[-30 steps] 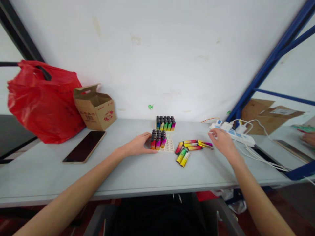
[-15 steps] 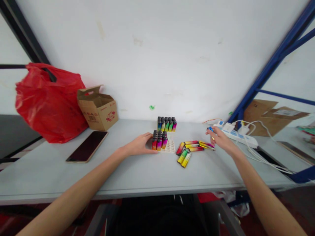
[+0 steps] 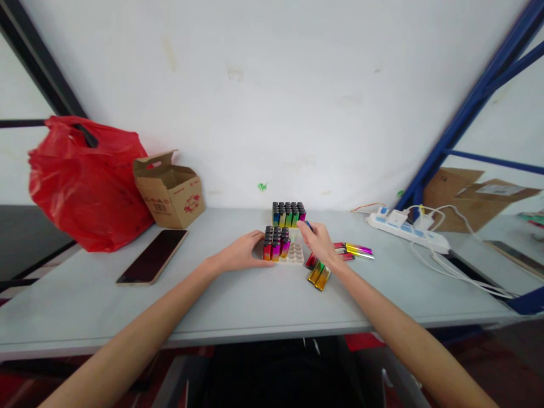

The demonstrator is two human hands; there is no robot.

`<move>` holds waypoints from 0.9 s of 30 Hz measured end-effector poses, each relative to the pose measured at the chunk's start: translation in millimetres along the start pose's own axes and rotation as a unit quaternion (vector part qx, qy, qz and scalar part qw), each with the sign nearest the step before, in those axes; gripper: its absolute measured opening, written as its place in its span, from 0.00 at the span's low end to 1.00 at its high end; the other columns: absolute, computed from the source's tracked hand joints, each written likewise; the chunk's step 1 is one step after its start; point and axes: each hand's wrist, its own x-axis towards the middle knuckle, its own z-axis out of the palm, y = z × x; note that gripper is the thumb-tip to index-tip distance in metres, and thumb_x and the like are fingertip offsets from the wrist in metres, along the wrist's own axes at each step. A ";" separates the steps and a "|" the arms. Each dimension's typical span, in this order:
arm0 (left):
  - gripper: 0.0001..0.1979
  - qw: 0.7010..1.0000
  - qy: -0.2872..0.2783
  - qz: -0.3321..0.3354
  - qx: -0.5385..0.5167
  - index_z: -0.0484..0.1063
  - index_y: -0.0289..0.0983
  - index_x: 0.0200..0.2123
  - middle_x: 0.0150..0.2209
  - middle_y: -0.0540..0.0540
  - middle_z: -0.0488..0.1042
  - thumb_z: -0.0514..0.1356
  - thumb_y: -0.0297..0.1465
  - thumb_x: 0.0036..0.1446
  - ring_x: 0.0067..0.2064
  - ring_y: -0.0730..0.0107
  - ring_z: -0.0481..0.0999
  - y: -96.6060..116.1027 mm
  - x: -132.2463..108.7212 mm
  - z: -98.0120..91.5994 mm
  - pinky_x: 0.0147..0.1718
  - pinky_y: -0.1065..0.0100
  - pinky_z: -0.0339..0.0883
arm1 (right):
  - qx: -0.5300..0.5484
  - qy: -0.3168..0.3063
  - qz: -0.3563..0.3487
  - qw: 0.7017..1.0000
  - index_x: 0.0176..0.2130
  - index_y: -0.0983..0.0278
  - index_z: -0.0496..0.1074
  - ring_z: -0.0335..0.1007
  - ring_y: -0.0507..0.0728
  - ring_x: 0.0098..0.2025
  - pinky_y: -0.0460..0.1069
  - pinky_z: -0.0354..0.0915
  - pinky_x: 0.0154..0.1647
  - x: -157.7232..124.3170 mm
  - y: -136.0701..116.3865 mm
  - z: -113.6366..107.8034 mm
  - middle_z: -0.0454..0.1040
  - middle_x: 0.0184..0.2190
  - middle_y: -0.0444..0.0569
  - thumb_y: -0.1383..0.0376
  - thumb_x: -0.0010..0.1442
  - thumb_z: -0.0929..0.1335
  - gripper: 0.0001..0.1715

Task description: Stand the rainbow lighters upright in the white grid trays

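Note:
My left hand (image 3: 242, 250) grips the left end of a white holed tray (image 3: 293, 256), its thumb along the front and its fingers behind. Upright lighters (image 3: 276, 246) with black tops and red, pink and orange bodies fill the tray's left part; open holes show at the right. My right hand (image 3: 317, 241) is closed on a lighter (image 3: 309, 225) just above the tray's right side. Only a blue bit of that lighter shows; the fingers hide the rest. Below this hand lie loose lighters (image 3: 318, 276), partly covered by the wrist.
Behind the tray stands a second block of upright lighters (image 3: 289, 214). A phone (image 3: 153, 256), an open cardboard box (image 3: 174, 192) and a red plastic bag (image 3: 89, 181) are at the left. A white power strip (image 3: 408, 231) with cables lies at the right, beside a blue metal frame (image 3: 450, 130).
My right hand has moved left with the lighter, from near the power strip to above the tray's right side. My left hand stays at the tray.

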 end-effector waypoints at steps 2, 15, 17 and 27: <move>0.36 1.000 0.001 -0.004 0.003 0.75 0.37 0.52 0.51 0.37 0.79 0.70 0.59 0.52 0.51 0.44 0.80 0.7 0.1 0.0 0.54 0.51 0.73 | -0.033 0.001 -0.048 0.998 0.22 0.59 0.60 0.52 0.51 0.23 0.49 0.51 0.25 -7.2 2.0 1.1 0.59 0.18 0.40 0.33 0.63 0.67 0.38; 0.36 1.000 0.005 -0.007 -0.002 0.75 0.37 0.54 0.52 0.38 0.79 0.71 0.57 0.51 0.53 0.44 0.80 -0.7 -0.5 1.5 0.55 0.53 0.73 | -0.031 -0.050 -0.068 0.996 0.24 0.60 0.62 0.56 0.51 0.22 0.48 0.55 0.24 -11.6 4.9 7.7 0.63 0.19 0.41 0.33 0.66 0.64 0.38; 0.36 1.000 0.001 -0.004 -0.006 0.75 0.38 0.54 0.53 0.38 0.78 0.71 0.57 0.52 0.53 0.45 0.79 -1.2 -0.3 1.8 0.55 0.53 0.73 | -0.060 -0.016 -0.072 0.995 0.23 0.59 0.58 0.53 0.51 0.24 0.48 0.52 0.24 -12.3 6.7 7.2 0.58 0.19 0.40 0.33 0.65 0.64 0.38; 0.35 1.000 0.007 -0.004 -0.011 0.75 0.38 0.52 0.51 0.39 0.79 0.71 0.57 0.51 0.52 0.45 0.80 -0.4 0.0 1.0 0.54 0.52 0.75 | -0.126 0.043 -0.073 0.988 0.22 0.58 0.54 0.50 0.51 0.25 0.49 0.48 0.26 -10.9 9.7 9.4 0.53 0.20 0.40 0.40 0.63 0.62 0.31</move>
